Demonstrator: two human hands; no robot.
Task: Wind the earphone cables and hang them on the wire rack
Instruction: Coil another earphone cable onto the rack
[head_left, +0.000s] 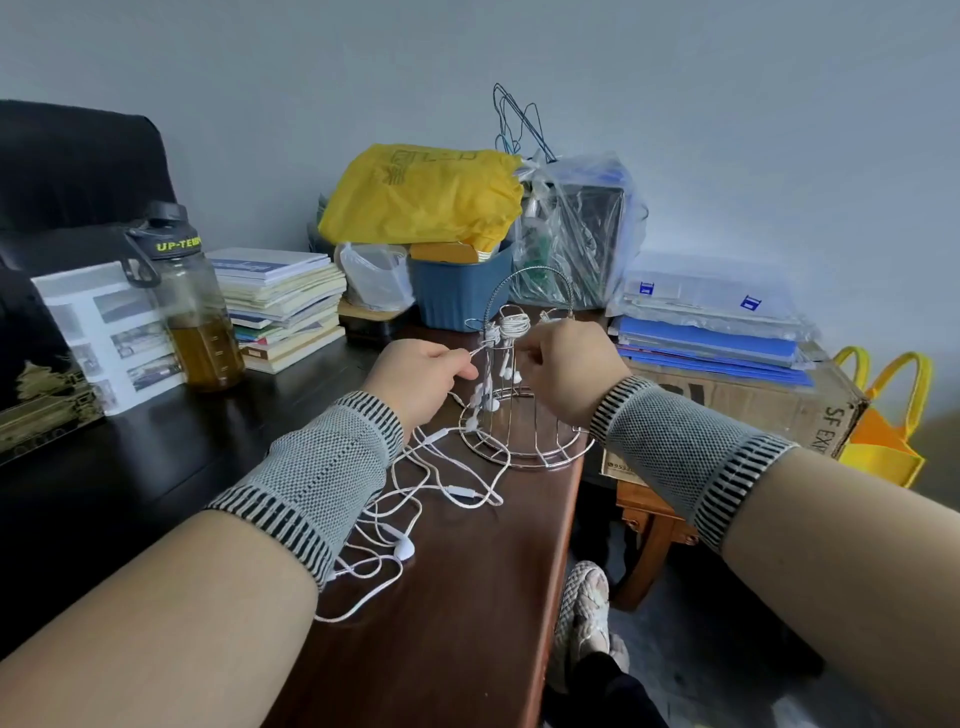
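Both hands worked at the wire rack (524, 410): the left hand (418, 376) pinched a white cable (470, 355) taut, while the right hand (569, 364) was curled at a hanging wound bundle (511, 327), its hold hidden. More loose earphones (402, 548) lay tangled on the desk (467, 597); a blue tub (457, 293) crowded behind.

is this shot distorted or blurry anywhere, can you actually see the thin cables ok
Head view: wide-angle bending swells the forearms and curves the edges; light is soft and even. Loose earphone cables read clearly on the dark table; the wire rack and the wound bundle look slightly soft.
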